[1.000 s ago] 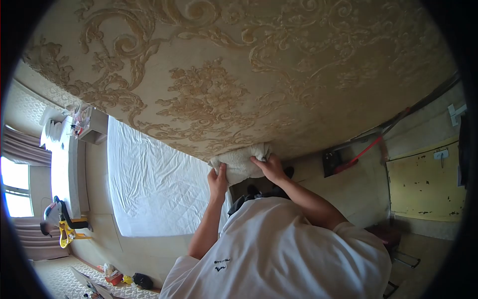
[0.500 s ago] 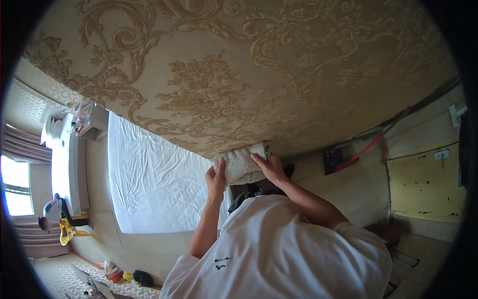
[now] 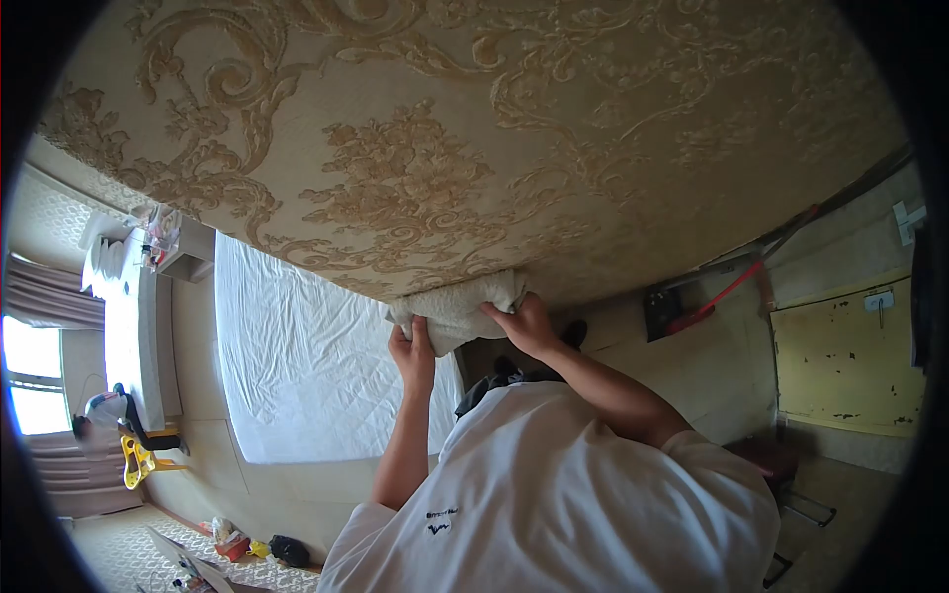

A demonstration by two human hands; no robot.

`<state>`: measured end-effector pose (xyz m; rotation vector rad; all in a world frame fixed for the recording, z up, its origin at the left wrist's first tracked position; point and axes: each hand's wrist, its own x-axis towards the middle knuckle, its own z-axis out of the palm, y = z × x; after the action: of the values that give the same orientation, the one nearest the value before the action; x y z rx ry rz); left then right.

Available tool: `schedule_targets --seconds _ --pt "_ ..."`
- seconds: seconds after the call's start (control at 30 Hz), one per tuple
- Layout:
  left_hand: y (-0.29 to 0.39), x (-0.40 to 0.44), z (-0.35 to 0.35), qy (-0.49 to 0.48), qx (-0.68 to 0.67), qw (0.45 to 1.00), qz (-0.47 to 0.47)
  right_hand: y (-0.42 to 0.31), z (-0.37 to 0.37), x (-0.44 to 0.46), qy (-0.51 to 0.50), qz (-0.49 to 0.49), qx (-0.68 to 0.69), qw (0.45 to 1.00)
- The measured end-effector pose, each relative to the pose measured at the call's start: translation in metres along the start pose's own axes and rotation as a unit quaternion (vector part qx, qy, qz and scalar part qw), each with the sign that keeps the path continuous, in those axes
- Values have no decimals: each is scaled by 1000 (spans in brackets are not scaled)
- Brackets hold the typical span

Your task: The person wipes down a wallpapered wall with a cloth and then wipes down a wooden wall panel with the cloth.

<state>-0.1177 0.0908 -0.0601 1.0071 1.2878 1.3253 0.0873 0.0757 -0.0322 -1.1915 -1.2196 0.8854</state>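
Note:
A folded off-white towel [image 3: 455,314] is held up between my two hands, close to the foot of the patterned wall [image 3: 395,188]. My left hand [image 3: 413,354] grips the towel's left end, thumb on the near side. At the opposite end, my right hand [image 3: 526,324] pinches the cloth with its thumb in front. The other fingers of both hands are partly hidden behind the fabric. Whether the towel presses on the wall or only hangs beside it, I cannot tell.
A bed [image 3: 297,366] with a rumpled white sheet lies to my left. Farther left, a person sits on a yellow chair [image 3: 138,460] by a white desk [image 3: 133,326]. On the right are a red-handled object [image 3: 707,306], a yellow door panel [image 3: 845,361] and a dark stool [image 3: 766,457].
My left hand has shifted left and slightly up, and my right hand a little left and up. The towel now spreads wider between them.

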Motion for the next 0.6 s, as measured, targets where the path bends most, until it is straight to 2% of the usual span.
schedule_targets --seconds 0.03,0.1,0.17,0.2,0.27,0.3,0.4,0.47,0.5,0.57,0.6 --pt "-18 2 -5 -1 1 1000 -2 24 2 -4 -19 32 -18 999" --pt "-57 5 -16 -21 54 994 -88 74 3 -15 -38 64 -34 997" --pt "-99 8 -23 -10 139 976 -168 124 2 -28 -116 283 -155 939" --pt "-119 8 -25 -9 176 963 -204 146 5 -39 -117 282 -155 939" --pt "-144 7 -23 5 223 940 -257 177 11 -56 25 364 -109 925" --pt "-150 8 -19 5 240 932 -271 170 10 -52 27 363 -109 925" --pt "-103 1 1 6 243 942 -231 121 -4 -45 75 369 -158 913" --pt "-68 -3 9 -24 142 967 -209 85 -21 -32 -2 319 -44 947" --pt "-51 -7 15 -24 141 967 -212 74 -29 -30 -2 321 -46 946" --pt "-14 -15 27 -27 58 989 -135 51 -38 -25 -43 237 -60 969" --pt "11 -19 30 -36 76 987 -139 27 -40 -22 -41 238 -60 969"
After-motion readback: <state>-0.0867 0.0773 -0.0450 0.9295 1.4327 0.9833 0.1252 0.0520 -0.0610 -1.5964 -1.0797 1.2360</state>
